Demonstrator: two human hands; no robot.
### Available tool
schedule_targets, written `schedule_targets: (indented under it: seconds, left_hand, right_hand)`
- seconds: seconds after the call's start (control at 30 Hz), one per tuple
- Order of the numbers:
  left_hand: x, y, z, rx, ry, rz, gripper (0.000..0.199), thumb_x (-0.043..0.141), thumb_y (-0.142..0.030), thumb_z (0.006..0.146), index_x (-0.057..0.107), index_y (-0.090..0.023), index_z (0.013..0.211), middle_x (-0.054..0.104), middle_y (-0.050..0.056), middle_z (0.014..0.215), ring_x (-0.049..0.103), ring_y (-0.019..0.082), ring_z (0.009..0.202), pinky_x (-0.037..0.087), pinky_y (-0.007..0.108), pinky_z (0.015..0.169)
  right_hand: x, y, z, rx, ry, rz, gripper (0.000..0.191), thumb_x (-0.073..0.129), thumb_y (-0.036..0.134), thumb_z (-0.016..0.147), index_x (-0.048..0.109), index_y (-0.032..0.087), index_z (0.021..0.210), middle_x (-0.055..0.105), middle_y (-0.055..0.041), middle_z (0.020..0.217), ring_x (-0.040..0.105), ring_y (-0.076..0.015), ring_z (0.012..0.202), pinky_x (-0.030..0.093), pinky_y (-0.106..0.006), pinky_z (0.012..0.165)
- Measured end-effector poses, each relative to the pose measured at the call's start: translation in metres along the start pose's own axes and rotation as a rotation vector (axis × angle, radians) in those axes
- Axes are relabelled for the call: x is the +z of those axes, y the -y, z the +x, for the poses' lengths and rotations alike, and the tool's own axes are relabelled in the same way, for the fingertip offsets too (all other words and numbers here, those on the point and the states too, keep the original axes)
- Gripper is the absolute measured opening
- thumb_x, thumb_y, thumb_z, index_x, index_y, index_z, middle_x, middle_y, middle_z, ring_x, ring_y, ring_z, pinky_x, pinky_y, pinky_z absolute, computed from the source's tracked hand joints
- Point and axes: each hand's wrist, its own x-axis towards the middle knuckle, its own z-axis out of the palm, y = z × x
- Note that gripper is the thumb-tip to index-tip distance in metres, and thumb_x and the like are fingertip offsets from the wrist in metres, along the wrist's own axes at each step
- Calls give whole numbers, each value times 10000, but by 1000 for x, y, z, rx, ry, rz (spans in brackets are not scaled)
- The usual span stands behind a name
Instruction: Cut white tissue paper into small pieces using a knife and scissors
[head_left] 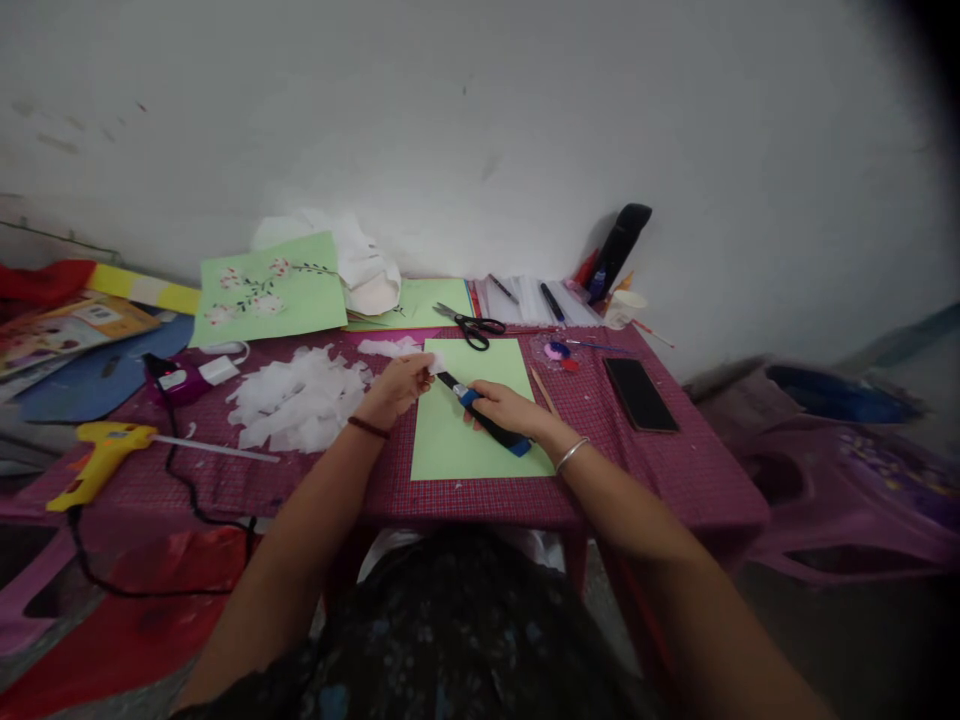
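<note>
My right hand (501,406) is closed around a blue and black utility knife (499,430), its blade pointing up and left. At the blade's tip, my left hand (405,382) pinches a small white piece (436,364). Both hands are over a light green sheet (450,450) on the checked tablecloth, my left hand at its left edge. A heap of torn white pieces (296,400) lies left of my left hand. Black-handled scissors (474,326) rest just beyond the green sheet.
A yellow glue gun (105,460) with a black cord lies at the left. Behind the heap is a green sheet with painted flowers (270,290). At the right are a dark phone (641,395), a thin brush (600,346) and a pencil (546,392).
</note>
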Motion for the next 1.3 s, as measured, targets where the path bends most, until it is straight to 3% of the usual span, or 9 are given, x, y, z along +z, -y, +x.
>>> schedule_targets:
  seconds: [0.27,0.6,0.83,1.3]
  left_hand:
    - [1,0,-4,53,137,133,270,667,-230,823,612,-166,567,532,10,540,461,83,476,337,195,475]
    - [4,-2,-7,88,76,198,284,660,-256,822,579,-162,566,526,0,544,456,79,477,313,200,468]
    - [6,-1,-8,71,71,253,258,673,-293,821,594,-154,619,530,-3,557,450,73,479,310,190,468]
    - [0,9,-1,100,119,346,314,714,-408,771,618,-132,656,540,-3,557,452,60,483,302,183,466]
  right_hand:
    - [0,-1,1,21,-51,85,107,467,148,843,568,182,839,679,-21,792,578,-121,595,441,-244,553]
    - [2,1,2,76,-105,96,105,456,141,834,548,191,832,674,-24,788,598,-137,612,439,-258,561]
    - [1,4,1,53,-76,105,115,452,117,822,542,188,819,659,-28,789,600,-141,607,452,-273,588]
    - [0,9,0,120,-94,159,144,413,93,883,524,178,852,636,-29,813,586,-120,613,445,-237,575]
